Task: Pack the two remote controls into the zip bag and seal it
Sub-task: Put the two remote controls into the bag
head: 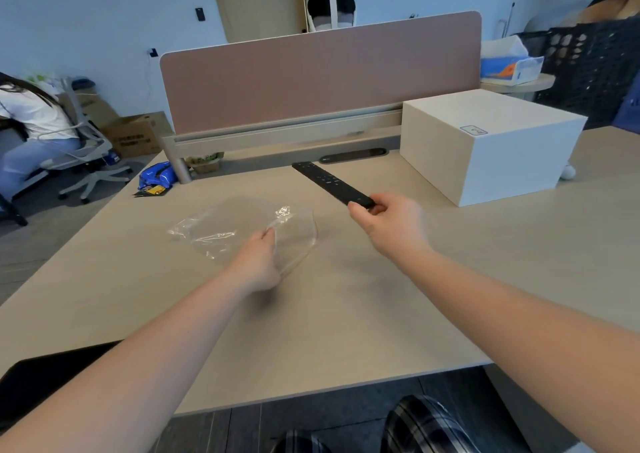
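Observation:
A clear plastic zip bag [221,231] lies crumpled on the light wooden desk [346,314], its mouth with a reddish seal strip turned to the right. My left hand [259,262] pinches the bag's near mouth edge and holds it up. My right hand [388,224] grips the near end of a long black remote control [329,182], which points away toward the back left, just above or on the desk. I see only this one remote; I cannot tell whether anything is inside the bag.
A white box [491,144] stands at the back right of the desk. A pink divider panel [318,75] runs along the far edge. A dark flat object [41,383] sits at the near left corner. A seated person [31,123] is at the far left.

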{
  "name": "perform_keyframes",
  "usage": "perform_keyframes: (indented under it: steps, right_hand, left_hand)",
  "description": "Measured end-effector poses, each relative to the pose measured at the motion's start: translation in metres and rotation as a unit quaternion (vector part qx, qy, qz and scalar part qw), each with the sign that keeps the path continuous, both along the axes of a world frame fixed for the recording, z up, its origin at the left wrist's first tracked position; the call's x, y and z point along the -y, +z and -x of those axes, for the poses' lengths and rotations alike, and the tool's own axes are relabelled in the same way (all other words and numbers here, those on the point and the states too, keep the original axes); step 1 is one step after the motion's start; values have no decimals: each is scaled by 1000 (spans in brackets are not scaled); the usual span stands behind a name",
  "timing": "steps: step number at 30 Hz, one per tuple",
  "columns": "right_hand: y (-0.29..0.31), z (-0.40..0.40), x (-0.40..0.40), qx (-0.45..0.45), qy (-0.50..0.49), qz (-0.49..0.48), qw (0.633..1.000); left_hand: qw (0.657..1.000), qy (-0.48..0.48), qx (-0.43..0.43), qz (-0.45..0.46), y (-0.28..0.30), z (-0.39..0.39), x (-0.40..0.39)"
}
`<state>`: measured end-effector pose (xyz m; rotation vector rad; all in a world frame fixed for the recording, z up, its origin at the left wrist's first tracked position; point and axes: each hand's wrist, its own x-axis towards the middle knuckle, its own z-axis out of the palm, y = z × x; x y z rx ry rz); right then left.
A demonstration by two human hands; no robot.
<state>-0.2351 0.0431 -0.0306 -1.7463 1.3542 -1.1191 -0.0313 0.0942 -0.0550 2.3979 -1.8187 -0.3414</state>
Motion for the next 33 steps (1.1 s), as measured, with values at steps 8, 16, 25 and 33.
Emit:
perform_keyframes:
  steps: [8, 16, 25, 33]
  right_hand:
    - [-7, 17, -31, -129, 73, 51, 988]
    - [-26, -5, -27, -190, 89, 56, 976]
    - [-46, -42, -5, -248, 123, 11, 961]
    - [-53, -67, 6, -228, 131, -32, 964]
  left_hand:
    - [996, 47, -40, 61, 19, -5, -2]
    - [996, -73, -23, 55, 17, 23, -7]
    - [987, -146, -37, 51, 16, 46, -4]
    - [984, -153, -58, 69, 12, 38, -4]
